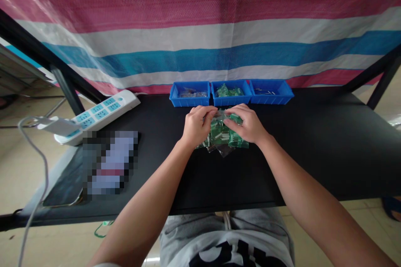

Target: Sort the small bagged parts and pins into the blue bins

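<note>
Between my hands, on the black table, lies a small heap of green and clear plastic packets, some with short silvery pieces inside. My left hand is closed, its thumb and fingers pinching the edge of a clear plastic bag at the top of the heap. Across from it, my right hand has its fingers bent and appears to pinch the other side of that bag; its palm is over the packets. What the bag contains is hard to make out.
Behind my hands stand a left blue bin with clear packets, a middle blue bin with green packets and a right blue bin with thin metal pieces. Leftward are a white power strip with a plugged-in charger and a pixelated phone.
</note>
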`<state>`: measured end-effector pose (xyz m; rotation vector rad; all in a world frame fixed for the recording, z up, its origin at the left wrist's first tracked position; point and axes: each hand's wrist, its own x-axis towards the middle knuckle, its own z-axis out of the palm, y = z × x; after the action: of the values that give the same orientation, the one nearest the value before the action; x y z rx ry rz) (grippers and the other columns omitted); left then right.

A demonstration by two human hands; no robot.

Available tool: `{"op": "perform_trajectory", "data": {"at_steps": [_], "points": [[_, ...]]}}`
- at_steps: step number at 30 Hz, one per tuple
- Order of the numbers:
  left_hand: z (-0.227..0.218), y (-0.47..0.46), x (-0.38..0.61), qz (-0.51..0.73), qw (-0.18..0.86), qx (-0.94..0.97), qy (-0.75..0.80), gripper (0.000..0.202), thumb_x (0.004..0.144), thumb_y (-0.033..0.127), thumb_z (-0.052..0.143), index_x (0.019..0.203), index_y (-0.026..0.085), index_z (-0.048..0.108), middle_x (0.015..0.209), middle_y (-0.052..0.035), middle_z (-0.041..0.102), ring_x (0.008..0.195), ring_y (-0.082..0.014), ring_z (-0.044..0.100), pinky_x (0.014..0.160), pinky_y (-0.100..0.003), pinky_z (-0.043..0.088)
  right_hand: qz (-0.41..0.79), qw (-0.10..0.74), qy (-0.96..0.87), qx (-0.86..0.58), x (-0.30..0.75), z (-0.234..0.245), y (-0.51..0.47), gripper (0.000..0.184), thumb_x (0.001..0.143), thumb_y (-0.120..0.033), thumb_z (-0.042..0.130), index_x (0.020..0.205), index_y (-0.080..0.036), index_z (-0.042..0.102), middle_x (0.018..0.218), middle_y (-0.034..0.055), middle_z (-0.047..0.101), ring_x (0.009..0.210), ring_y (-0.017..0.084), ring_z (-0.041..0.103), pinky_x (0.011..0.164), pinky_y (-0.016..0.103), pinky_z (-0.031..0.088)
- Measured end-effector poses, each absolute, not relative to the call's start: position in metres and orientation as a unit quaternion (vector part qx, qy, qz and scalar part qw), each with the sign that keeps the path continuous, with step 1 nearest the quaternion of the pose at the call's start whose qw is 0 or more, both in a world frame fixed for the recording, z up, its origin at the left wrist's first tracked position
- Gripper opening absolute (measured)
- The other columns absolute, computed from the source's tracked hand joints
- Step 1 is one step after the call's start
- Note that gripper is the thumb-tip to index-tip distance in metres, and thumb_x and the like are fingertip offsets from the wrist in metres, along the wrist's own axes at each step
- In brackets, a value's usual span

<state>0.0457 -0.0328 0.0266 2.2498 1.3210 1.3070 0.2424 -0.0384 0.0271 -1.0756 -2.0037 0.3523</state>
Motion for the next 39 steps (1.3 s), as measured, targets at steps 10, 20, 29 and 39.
{"op": "perform_trajectory", "data": {"at_steps": [10,20,29,39], "points": [[0.030,-0.039,0.053,0.475,0.138,0.783,0.377,0.022,0.095,0.032,0.052,0.096,0.020,0.071,0.100,-0.0052,0.073,0.098,-0.0182,0.065,0.094,-0.036,0.044,0.333,0.496,-0.630,-0.497,0.228,0.024,-0.042,0.033,0.081,-0.044,0.066,0.099,-0.019,0.077,0.067,0.0008,0.069,0.046,0.012,0.052,0.047,0.027,0.040],[0.014,-0.021,0.054,0.497,0.495,0.610,0.368,0.047,0.075,0.047,0.072,0.108,0.016,0.060,0.072,-0.0002,0.065,0.065,-0.0122,0.060,0.063,-0.025,0.047,0.445,0.468,-0.648,-0.404,0.236,0.027,-0.047,0.042,0.076,-0.025,0.062,0.117,-0.021,0.070,0.095,0.0058,0.074,0.087,0.023,0.068,0.060,0.029,0.051],[0.015,-0.018,0.045,0.537,0.398,0.646,0.370,0.022,0.075,0.036,0.074,0.085,0.017,0.072,0.077,-0.0027,0.069,0.071,-0.0142,0.063,0.069,-0.029,0.051,0.412,0.571,-0.580,-0.409,0.231,0.030,-0.045,0.024,0.073,-0.032,0.068,0.094,-0.020,0.073,0.101,0.0071,0.074,0.092,0.024,0.070,0.077,0.035,0.055],[0.019,-0.028,0.046,0.450,0.213,0.785,0.368,0.017,0.082,0.017,0.063,0.084,0.026,0.077,0.125,-0.0051,0.063,0.114,-0.0206,0.061,0.094,-0.037,0.052,0.483,0.485,-0.566,-0.459,0.229,0.030,-0.040,0.026,0.070,-0.043,0.069,0.076,-0.018,0.071,0.064,0.0027,0.071,0.054,0.017,0.064,0.054,0.028,0.049]]}}
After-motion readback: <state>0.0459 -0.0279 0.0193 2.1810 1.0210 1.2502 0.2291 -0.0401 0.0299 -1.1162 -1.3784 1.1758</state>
